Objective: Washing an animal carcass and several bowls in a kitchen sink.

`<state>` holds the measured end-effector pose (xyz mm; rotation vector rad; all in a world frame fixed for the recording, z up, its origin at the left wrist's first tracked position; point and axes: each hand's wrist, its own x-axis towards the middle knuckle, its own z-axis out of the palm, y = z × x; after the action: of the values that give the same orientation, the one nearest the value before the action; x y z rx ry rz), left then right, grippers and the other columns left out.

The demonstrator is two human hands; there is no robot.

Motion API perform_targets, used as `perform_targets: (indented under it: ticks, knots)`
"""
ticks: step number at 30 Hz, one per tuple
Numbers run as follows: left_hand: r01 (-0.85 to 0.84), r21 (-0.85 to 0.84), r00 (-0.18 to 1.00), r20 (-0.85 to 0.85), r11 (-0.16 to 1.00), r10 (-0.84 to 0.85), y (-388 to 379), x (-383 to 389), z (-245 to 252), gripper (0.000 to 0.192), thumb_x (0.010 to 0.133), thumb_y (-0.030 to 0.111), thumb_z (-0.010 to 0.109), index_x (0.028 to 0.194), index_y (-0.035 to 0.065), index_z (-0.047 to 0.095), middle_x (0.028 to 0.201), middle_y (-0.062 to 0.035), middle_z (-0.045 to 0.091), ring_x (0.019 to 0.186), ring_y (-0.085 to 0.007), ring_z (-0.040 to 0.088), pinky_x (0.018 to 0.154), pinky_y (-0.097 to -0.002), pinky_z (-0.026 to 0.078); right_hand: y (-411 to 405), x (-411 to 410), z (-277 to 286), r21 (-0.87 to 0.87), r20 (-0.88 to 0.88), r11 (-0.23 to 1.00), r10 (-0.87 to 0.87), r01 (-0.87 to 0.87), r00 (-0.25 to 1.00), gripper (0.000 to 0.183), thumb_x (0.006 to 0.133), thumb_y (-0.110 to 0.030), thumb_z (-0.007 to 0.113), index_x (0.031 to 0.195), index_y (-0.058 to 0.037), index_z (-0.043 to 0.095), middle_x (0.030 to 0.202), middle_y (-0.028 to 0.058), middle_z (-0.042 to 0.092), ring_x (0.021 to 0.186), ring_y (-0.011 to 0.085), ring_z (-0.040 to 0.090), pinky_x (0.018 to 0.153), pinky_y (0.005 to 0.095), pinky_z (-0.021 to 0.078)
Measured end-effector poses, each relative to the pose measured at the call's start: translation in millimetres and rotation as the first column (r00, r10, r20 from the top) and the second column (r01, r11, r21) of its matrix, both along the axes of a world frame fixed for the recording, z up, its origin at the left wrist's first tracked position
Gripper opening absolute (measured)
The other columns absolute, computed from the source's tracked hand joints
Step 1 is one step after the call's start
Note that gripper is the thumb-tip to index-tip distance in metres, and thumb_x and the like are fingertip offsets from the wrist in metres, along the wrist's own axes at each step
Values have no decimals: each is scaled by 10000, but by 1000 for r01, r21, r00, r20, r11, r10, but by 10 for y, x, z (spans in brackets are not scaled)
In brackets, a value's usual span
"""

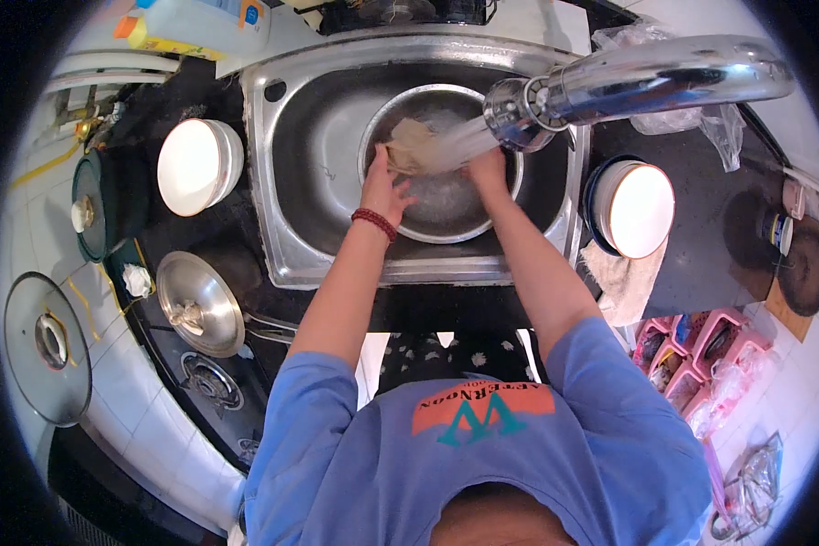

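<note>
A round metal basin holding water sits in the stainless steel sink. Water pours from the chrome faucet onto a tan cloth in the basin. My left hand, with a dark red bracelet at the wrist, touches the cloth's left edge, its fingers spread; whether it grips the cloth is unclear. My right hand reaches into the basin at its right side, beneath the faucet head. Its fingertips are hidden by the stream, so its grip cannot be seen.
Stacked white bowls stand left of the sink. More bowls stand at its right, beside a beige towel. A lidded pan and a gas burner are at lower left. Plastic jugs stand behind the sink.
</note>
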<state>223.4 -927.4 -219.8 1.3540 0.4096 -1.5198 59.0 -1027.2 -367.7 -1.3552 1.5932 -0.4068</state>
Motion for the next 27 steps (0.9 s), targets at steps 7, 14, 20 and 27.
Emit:
perform_targets:
  ticks: [7,14,20,27]
  knots:
    - [95,81,984,146,992,-106,392,203,-142,725,853,554,488,1403,187,188,1457,-141,183,1287,-379,275,958,-649,252,371,503,389,-127,-184,878,436,-461,881,278,855,-242,488,969,-11,593,1051,209,604,866,386,614,781,458,481]
    - [1,-234,983,-176,972,-43,167,284,-158,583,806,610,537,1097,107,503,967,-59,558,840,-171,584,724,-311,496,1054,674,1845,-278,55,807,555,-521,830,264,784,-297,617,909,-65,626,838,174,621,750,344,614,650,420,490]
    - [-108,-153,994,0,982,110,-27,-78,109,537,825,574,537,1058,90,535,945,-39,565,871,-172,572,763,-326,478,862,775,1914,-518,-55,748,455,-415,889,201,817,-232,584,860,-35,594,777,149,618,710,344,591,615,413,451]
    - [-68,-136,955,279,988,104,266,70,87,480,914,427,464,1208,48,469,1145,-124,554,1048,-239,541,885,-402,420,403,443,502,-265,-218,813,473,-518,854,390,869,-375,518,981,-15,616,760,267,610,789,423,598,708,485,465]
